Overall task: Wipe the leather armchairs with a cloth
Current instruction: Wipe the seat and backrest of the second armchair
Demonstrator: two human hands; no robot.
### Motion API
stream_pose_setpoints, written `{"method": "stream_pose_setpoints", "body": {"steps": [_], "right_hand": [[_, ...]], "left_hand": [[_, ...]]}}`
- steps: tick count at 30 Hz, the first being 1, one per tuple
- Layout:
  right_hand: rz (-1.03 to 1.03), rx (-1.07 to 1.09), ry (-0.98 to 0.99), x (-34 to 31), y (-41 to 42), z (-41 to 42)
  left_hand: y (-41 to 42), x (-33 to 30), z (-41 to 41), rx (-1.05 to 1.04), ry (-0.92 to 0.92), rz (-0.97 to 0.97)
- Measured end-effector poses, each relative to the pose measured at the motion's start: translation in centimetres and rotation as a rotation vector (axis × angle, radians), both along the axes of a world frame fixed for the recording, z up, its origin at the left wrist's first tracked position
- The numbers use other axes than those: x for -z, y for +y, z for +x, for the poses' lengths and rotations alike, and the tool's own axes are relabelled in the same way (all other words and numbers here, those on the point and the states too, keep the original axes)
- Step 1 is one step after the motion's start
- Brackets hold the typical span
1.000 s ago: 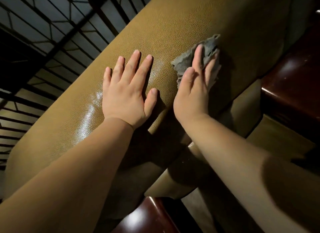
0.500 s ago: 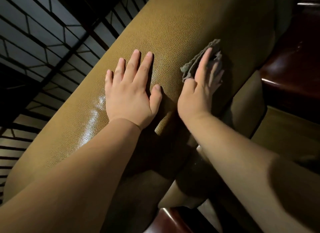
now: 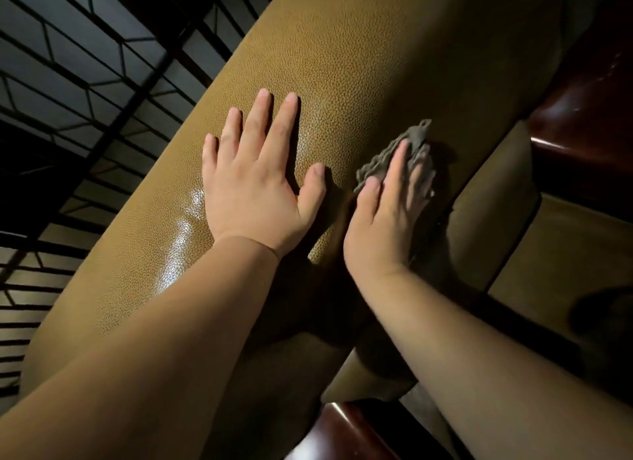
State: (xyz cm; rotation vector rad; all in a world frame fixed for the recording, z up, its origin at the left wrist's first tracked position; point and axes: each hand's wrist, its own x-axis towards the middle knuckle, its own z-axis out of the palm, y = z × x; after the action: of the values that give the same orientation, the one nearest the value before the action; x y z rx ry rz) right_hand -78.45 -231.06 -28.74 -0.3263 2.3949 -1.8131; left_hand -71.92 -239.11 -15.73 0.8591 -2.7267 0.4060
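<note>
The left hand (image 3: 253,192) lies flat, fingers straight and spread, palm down on the rounded top of the tan pebbled-leather armchair back (image 3: 359,55). At its three o'clock, just beside the thumb, the right hand (image 3: 387,220) presses a crumpled grey cloth (image 3: 394,151) against the leather with straight fingers; the cloth shows past the fingertips toward one o'clock. A dark glossy wooden armrest (image 3: 582,110) sits at two o'clock.

Lounge or sitting room, dim: you face a tan pebbled-leather armchair (image 3: 359,66) with polished dark wood trim (image 3: 582,93), black lattice screen (image 3: 85,66) behind.
</note>
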Motion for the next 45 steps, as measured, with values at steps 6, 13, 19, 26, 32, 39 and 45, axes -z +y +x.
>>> {"method": "stream_pose_setpoints", "body": {"steps": [6, 13, 19, 26, 32, 39, 45], "right_hand": [[0.078, -0.309, 0.194, 4.2, 5.0, 9.2], [0.061, 0.105, -0.111, 4.0, 1.6, -1.0], [0.077, -0.329, 0.159, 6.5, 6.4, 11.8], [0.06, -0.016, -0.016, 7.6, 3.7, 0.6], [0.115, -0.321, 0.183, 8.6, 6.9, 10.0], [0.215, 0.002, -0.049, 5.9, 3.8, -3.3], [0.154, -0.612, 0.243, 5.0, 9.2, 20.9]], "left_hand": [[0.1, -0.1, -0.1, 0.008, 0.004, 0.0], [0.0, 0.3, -0.1, 0.03, 0.013, -0.005], [0.1, 0.1, -0.1, 0.026, 0.008, -0.007], [-0.1, 0.2, -0.1, 0.025, 0.015, -0.002], [0.1, 0.4, 0.0, 0.023, 0.014, -0.008], [0.2, 0.2, -0.4, 0.006, -0.02, 0.006], [2.0, -2.3, 9.6, 0.094, -0.285, 0.05]]}}
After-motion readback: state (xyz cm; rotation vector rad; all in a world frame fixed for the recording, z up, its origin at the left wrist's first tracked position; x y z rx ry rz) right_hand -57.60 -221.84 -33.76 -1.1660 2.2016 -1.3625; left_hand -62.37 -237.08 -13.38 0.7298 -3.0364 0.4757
